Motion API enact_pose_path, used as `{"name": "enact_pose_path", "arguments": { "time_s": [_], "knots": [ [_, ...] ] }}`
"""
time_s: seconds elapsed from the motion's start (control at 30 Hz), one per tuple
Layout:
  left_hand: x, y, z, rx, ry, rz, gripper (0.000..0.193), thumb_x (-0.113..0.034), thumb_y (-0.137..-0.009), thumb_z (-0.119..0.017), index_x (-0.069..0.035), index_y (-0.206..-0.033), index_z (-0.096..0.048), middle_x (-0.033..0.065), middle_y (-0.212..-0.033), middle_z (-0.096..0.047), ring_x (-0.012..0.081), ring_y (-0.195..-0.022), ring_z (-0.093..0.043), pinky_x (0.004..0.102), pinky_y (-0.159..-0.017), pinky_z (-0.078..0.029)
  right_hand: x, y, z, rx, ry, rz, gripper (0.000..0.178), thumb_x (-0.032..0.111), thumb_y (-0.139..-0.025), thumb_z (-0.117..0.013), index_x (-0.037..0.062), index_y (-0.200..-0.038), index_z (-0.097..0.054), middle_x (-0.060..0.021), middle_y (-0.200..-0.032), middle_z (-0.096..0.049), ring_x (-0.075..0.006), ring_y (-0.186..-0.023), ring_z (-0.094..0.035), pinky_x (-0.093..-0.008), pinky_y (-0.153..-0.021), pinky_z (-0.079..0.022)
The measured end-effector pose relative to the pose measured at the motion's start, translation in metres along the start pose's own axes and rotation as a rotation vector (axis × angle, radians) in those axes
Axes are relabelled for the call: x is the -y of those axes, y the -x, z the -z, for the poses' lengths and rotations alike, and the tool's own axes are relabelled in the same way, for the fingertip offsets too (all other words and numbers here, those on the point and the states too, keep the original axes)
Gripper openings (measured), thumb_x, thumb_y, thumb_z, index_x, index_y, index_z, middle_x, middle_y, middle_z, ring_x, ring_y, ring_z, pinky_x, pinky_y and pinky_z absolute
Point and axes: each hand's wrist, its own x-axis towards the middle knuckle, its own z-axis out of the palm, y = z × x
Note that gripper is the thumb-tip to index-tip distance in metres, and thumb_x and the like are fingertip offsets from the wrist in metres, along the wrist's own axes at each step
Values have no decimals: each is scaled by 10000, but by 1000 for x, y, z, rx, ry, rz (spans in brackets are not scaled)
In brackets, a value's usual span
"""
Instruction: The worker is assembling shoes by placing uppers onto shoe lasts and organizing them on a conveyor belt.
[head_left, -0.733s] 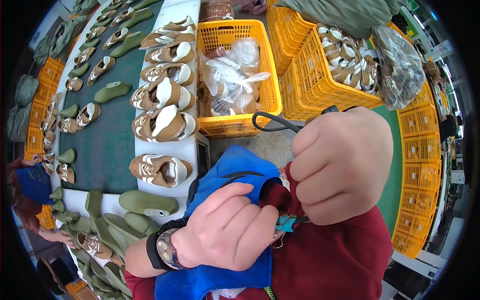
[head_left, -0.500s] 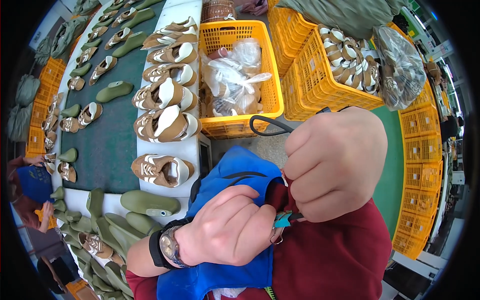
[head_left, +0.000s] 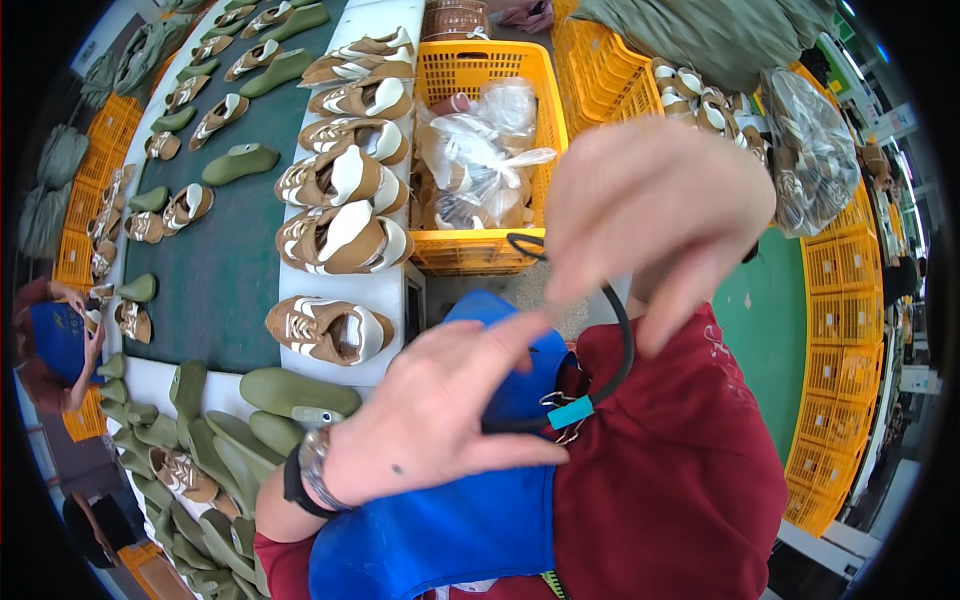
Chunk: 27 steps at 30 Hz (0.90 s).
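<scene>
A black cord (head_left: 621, 345) with a teal tag (head_left: 571, 412) hangs in front of my chest. Metal clips (head_left: 563, 400) beside the tag sit at the edge of my blue apron (head_left: 440, 545), against my dark red top (head_left: 665, 460). My left hand (head_left: 440, 400), with a watch and black band at the wrist, has thumb and forefinger spread just left of the tag; the cord's left end passes behind it. Higher up, my right hand (head_left: 660, 205) is blurred, thumb apart from the curved fingers. It covers part of the cord, and I see nothing gripped in it.
Brown-and-white sneakers (head_left: 330, 330) line the white table edge (head_left: 300, 365). Green shoe lasts (head_left: 300, 395) are heaped at lower left; more lie with shoes on the green belt (head_left: 220, 290). A yellow crate (head_left: 470, 240) holds bagged items. A co-worker (head_left: 60, 345) handles a shoe at far left.
Both my hands have gone from closed to spread. My right hand has risen and the cord now shows between the hands. The co-worker's hands have come together at a shoe.
</scene>
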Motion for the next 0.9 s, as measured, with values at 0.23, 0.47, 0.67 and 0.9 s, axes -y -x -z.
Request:
{"name": "enact_pose_path", "arguments": {
  "time_s": [0.23, 0.47, 0.67, 0.9],
  "knots": [
    [32, 75, 50, -342, 9, 407, 493, -112, -756, -652, 9, -1202, -479, 105, -954, -625, 186, -902, -596, 289, -804, -448, -39, 4, 64, -172, 417, -859, 285, 212, -800, -624, -11, -978, -636, -108, -849, -651, -189, -759, -612, -287, -667, -486],
    [59, 301, 25, -840, -544, 1062, 385, -121, -799, -618, -14, -1156, -523, 124, -866, -635, 236, -823, -616, 334, -706, -471, -216, 16, 106, 163, 859, -1379, 244, 212, -757, -578, 28, -894, -661, -201, -830, -649, -286, -739, -643, -355, -658, -499],
    [57, 444, -91, -1070, -591, 1665, 388, -210, -795, -638, -6, -1113, -553, 166, -755, -644, 307, -705, -628, 380, -652, -482, -280, -75, -82, 345, 731, -626, 215, 180, -763, -557, 112, -931, -672, -133, -839, -657, -310, -763, -628, -405, -687, -501],
    [54, 494, -264, -1538, -549, 1741, 366, -174, -783, -641, 49, -1062, -559, 214, -904, -617, 337, -840, -596, 397, -760, -463, -158, -146, -319, 355, -25, -138, 257, 159, -771, -580, 55, -1005, -589, -152, -904, -613, -334, -855, -584, -414, -761, -475]
  ]
}}
